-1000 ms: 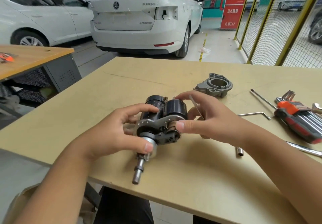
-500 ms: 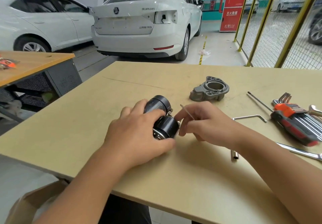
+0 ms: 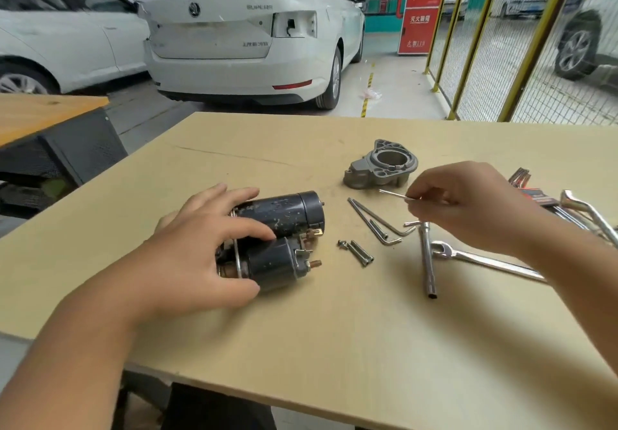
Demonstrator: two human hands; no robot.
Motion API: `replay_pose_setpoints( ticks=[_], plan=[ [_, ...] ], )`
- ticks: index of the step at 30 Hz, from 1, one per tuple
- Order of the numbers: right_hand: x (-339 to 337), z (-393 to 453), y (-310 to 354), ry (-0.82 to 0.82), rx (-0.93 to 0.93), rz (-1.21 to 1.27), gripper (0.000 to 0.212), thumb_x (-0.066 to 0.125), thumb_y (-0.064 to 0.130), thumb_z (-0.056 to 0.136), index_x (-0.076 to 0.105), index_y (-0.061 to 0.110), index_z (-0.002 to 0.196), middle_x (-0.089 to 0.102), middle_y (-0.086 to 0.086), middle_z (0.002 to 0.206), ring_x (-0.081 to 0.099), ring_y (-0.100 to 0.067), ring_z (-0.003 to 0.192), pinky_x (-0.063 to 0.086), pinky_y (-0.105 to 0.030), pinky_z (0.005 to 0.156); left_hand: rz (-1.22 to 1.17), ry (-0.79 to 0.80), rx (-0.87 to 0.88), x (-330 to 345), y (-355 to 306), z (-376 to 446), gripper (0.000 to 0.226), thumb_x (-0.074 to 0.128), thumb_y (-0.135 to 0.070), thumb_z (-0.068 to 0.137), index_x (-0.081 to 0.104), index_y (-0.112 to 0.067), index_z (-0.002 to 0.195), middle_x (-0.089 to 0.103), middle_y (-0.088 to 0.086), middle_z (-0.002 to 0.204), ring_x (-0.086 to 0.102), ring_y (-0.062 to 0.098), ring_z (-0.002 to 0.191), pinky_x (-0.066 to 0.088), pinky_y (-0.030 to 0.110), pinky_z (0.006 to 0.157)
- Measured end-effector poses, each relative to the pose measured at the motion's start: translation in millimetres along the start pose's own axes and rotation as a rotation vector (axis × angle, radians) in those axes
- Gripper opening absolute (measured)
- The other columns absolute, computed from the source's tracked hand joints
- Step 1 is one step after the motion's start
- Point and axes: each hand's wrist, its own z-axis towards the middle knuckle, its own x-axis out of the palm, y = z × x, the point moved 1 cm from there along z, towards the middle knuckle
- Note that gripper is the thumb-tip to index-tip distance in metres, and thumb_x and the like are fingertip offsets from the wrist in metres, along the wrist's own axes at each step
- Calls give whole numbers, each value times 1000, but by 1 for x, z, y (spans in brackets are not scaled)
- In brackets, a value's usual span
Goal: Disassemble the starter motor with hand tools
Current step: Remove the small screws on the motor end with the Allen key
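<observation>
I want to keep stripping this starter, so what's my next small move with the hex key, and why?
Probably bring the thin hex key in your right hand down to the starter motor's terminal end. Your left hand steadies it on the table, and bolts already lie out.

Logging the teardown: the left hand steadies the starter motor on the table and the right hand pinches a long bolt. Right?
Not quite. In the head view the right hand pinches a thin hex key, not a bolt; the bolts lie on the table. The left hand does steady the starter motor.
</observation>
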Motion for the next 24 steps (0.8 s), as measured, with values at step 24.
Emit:
replay_pose_setpoints(
  ticks=[24],
  plan=[
    [-22,-20,-20,425,318,-513,18,78,55,79,67,41,79,58,18,74,48,8,64,29,-13,43,-268,-688,-245,81,-49,1,23,73,-42,77,68,-31,96,23,-7,171,9,14,158,2,18,117]
  ],
)
